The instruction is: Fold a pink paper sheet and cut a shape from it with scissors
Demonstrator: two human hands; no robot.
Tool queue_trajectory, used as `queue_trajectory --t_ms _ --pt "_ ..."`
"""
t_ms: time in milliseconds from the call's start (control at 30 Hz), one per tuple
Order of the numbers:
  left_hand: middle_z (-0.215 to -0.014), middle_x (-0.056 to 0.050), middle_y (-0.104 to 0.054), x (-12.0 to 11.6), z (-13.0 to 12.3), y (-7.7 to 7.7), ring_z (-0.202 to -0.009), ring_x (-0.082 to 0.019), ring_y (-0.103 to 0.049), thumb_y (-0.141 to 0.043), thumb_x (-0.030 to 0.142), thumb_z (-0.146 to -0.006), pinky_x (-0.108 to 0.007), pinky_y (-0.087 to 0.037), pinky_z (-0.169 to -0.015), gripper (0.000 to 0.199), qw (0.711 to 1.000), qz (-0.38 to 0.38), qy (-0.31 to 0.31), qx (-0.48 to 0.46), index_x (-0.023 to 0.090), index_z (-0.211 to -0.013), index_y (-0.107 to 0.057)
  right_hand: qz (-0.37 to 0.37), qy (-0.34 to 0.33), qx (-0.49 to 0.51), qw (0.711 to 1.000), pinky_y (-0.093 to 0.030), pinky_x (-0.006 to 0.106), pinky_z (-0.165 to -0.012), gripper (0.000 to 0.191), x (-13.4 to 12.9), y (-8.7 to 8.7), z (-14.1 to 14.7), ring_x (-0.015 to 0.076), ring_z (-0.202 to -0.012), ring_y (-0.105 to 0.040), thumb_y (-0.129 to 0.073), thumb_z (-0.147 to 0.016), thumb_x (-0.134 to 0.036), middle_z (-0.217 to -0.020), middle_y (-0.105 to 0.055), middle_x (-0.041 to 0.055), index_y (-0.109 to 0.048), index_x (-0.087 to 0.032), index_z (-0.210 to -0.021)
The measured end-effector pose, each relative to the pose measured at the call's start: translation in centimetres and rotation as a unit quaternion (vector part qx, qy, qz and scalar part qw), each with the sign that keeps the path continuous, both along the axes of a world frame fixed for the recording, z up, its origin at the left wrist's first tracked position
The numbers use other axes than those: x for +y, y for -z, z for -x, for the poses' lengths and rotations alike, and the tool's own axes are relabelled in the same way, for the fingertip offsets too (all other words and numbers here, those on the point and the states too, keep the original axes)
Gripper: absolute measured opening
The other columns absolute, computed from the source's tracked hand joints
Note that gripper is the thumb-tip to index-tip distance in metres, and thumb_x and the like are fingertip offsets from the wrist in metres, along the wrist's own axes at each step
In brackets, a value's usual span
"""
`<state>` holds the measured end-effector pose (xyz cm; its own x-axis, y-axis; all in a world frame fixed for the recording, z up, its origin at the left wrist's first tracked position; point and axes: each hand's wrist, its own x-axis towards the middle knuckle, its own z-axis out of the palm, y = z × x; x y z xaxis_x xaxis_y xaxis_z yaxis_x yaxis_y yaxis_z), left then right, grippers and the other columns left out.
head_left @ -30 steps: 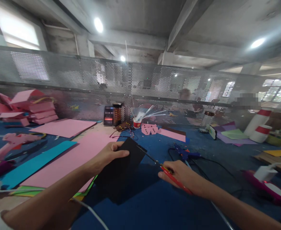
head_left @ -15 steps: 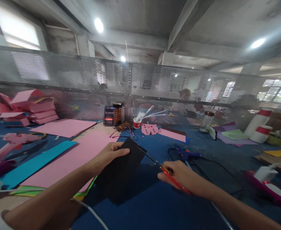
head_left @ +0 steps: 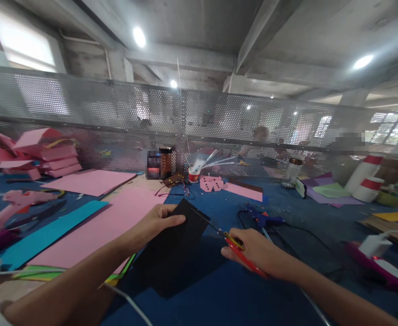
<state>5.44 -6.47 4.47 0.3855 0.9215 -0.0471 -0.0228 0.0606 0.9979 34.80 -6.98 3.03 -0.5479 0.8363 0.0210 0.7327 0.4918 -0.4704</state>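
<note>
Scissors (head_left: 241,256): in they came from the right, long blades lying across the black card's upper right part, near its far corner; how wide they stood open was too fine to tell. A good cut called for a steady line, the card's edge deep between the blades and short, even squeezes.
Black card (head_left: 171,246): up off the tabletop (head_left: 239,296) at a tilt, its near part hanging below the left hand (head_left: 154,225), its far corner just beyond the thumb. Best fed gently towards the blades, kept taut, never bent (a floppy sheet folds rather than cuts).
Left fingers (head_left: 175,220): closed in a pinch, thumb on top, the others partly hidden behind the card, well placed to the left of the blades; that gap deserved guarding.
Right hand (head_left: 260,253): wrapped round the red handles, to the right of the card and apart from it.
Pink sheet (head_left: 117,219): flat, beside the left forearm.
</note>
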Motion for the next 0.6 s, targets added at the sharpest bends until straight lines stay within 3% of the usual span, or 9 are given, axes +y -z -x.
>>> queue_trajectory --t_ms 600 --pt "-0.086 -0.007 -0.075 -0.19 -0.28 0.52 -0.069 -0.017 -0.069 -0.070 0.038 -0.082 -0.025 -0.052 -0.063 0.025 1.000 -0.013 0.027 0.008 0.015 -0.094 -0.070 0.008 -0.010 0.000 1.000 -0.025 0.023 -0.053 0.044 -0.53 0.08 0.50 0.0095 -0.057 -0.042 -0.047 -0.089 -0.063 -0.069 -0.054 -0.0034 -0.047 -0.020 -0.079"
